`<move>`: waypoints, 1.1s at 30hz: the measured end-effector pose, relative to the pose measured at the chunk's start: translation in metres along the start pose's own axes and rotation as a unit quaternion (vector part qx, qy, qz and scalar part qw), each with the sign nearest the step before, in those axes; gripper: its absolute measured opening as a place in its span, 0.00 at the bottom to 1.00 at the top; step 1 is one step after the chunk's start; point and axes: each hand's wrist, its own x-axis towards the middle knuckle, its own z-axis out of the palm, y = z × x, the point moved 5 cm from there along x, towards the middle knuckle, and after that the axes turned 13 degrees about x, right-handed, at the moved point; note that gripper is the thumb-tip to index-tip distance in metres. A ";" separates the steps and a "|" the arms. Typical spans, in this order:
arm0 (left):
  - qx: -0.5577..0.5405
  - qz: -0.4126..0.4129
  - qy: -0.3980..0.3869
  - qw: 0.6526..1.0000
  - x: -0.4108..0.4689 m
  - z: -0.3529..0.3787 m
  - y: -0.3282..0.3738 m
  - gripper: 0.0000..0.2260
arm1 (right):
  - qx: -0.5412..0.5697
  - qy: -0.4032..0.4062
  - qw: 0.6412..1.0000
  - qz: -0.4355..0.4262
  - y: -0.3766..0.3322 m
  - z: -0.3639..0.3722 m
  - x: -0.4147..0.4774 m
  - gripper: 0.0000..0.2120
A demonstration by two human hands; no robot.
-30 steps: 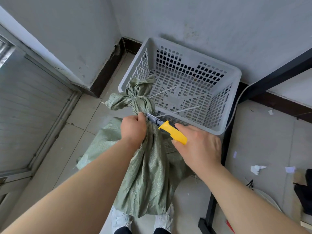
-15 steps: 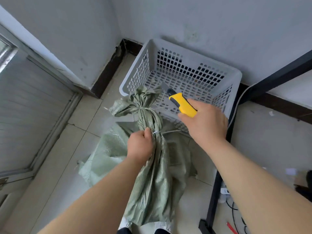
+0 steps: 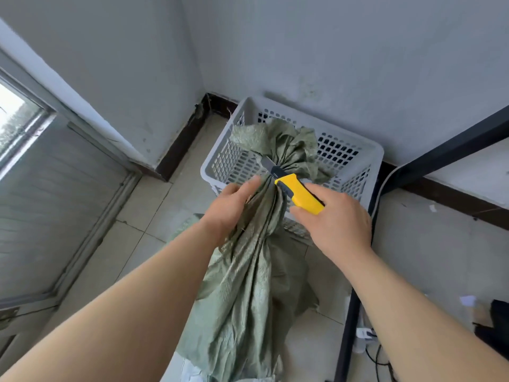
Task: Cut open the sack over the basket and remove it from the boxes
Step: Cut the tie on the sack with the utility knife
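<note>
A green woven sack [image 3: 248,293] hangs in front of me, its tied neck raised over the near rim of a grey perforated plastic basket [image 3: 349,158]. My left hand [image 3: 231,208] grips the gathered neck just below the knot. My right hand [image 3: 333,219] holds a yellow utility knife [image 3: 298,193], its blade laid against the neck at the tie, pointing up and left. The sack's loose top fans out above the blade, over the basket. No boxes are visible; the sack hides its contents.
The basket stands on a tiled floor in a wall corner. A black metal frame [image 3: 349,312] rises at the right, with cables and a power strip [image 3: 365,333] beside it. A door or window frame [image 3: 82,188] runs along the left. Paper scraps [image 3: 466,300] lie on the floor at right.
The sack's neck has been lifted up and forward over the basket. My right hand brought the knife back down from above the basket and its blade now lies against the tied neck.
</note>
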 end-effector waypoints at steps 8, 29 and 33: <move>0.095 0.078 0.036 0.992 -0.001 0.007 0.025 0.09 | -0.007 -0.006 0.999 0.037 0.011 -0.019 0.000 0.11; -0.008 0.145 0.035 0.989 -0.009 0.026 0.043 0.19 | 0.019 -0.015 0.997 0.076 0.035 -0.035 -0.010 0.10; -0.030 0.124 0.029 0.991 -0.009 0.024 0.042 0.26 | -0.003 -0.031 0.997 0.069 0.034 -0.038 -0.011 0.12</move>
